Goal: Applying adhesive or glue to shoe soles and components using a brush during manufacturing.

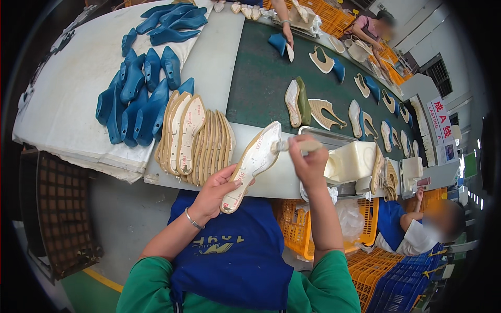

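My left hand [215, 193] grips a white shoe insole [254, 151] with a tan edge by its narrow heel end, holding it slanted over my apron. In my right hand [309, 163] is a brush [312, 145] with a pale handle, its tip touching the wide forefoot of the insole. Just left of the insole, a row of similar insoles [190, 125] stands packed together at the table's edge. A white tub [350, 160] sits in a metal tray [313, 133] to the right of my right hand.
Blue shoe lasts [141, 78] lie on the white cloth at left. A green conveyor [250, 68] carries lasts and woven uppers [326, 112]. Across it, a co-worker's hand [287, 34] touches an insole. Orange crates [295, 224] stand below right, near another seated person [412, 229].
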A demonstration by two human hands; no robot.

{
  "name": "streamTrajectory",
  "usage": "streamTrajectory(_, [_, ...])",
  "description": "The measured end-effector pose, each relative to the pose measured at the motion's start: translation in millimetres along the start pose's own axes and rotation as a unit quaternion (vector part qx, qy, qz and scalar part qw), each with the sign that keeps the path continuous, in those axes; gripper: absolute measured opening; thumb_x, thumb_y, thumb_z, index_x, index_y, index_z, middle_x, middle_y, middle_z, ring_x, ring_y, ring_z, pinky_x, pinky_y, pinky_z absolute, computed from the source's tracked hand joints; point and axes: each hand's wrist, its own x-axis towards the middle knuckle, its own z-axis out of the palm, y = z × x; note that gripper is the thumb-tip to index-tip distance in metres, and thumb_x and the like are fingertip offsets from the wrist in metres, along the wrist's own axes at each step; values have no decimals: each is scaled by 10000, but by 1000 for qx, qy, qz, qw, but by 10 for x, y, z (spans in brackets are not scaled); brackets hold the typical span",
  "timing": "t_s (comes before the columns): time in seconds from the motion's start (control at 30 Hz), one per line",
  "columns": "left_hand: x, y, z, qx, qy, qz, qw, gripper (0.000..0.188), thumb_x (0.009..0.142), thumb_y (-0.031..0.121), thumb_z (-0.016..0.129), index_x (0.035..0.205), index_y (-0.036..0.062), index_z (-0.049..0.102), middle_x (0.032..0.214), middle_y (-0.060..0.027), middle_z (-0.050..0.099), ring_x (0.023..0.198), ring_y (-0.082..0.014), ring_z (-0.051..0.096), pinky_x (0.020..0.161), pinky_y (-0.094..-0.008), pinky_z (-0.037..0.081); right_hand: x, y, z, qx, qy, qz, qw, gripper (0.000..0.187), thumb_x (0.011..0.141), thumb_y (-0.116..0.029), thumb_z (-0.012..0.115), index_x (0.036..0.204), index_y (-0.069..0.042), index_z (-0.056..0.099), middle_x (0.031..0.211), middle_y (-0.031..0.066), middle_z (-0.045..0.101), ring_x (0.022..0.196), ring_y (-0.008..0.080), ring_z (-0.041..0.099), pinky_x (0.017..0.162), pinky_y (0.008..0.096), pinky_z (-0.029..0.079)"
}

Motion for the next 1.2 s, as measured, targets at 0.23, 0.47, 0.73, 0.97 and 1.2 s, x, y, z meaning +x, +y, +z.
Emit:
streamTrajectory(0.23, [-46, 67, 71, 1, -10, -8, 1000, 481, 958, 23, 524, 1418, -41, 399, 1200, -206, 633, 1054, -190, 653, 856, -279, 552, 350, 298, -215, 19, 100, 66, 993, 110, 879, -111, 682, 812, -28, 655, 663, 41, 637, 600, 68, 563, 546, 246, 442])
streamTrajectory(0.47, [-18, 22, 25, -7, -7, -14, 1000, 475, 955, 16, 529, 1410, -45, 405, 1207, -207, 629, 1078, -209, 650, 873, -289, 554, -124, -212, -95, 67, -96, -22, 993, 70, 825, -53, 710, 814, 0, 665, 743, 85, 670, 621, 164, 616, 573, 271, 472])
streamTrajectory(0.73, [-67, 48, 112, 5, -31, -29, 999, 488, 957, 25, 533, 1421, -45, 398, 1240, -181, 615, 1115, -187, 629, 881, -271, 545, 384, 405, -265, 2, 77, 44, 996, 110, 900, -98, 652, 823, -19, 649, 700, 27, 620, 618, 90, 556, 575, 237, 435])
streamTrajectory(0.97, [-54, 24, 17, 28, -35, -28, 999, 478, 961, 31, 528, 1412, -59, 396, 1233, -198, 615, 1108, -205, 636, 895, -277, 543, 197, 99, -190, 123, 77, 30, 989, 107, 889, -94, 669, 829, -8, 649, 691, 15, 627, 647, 71, 555, 599, 232, 442])
streamTrajectory(1.2, [-47, 43, 7, 55, -42, -28, 997, 486, 960, 33, 529, 1417, -59, 393, 1247, -198, 609, 1110, -191, 634, 900, -261, 530, 347, 318, -145, 57, 103, 136, 984, 162, 911, -124, 652, 797, -12, 626, 680, 3, 593, 651, 58, 531, 580, 244, 425])
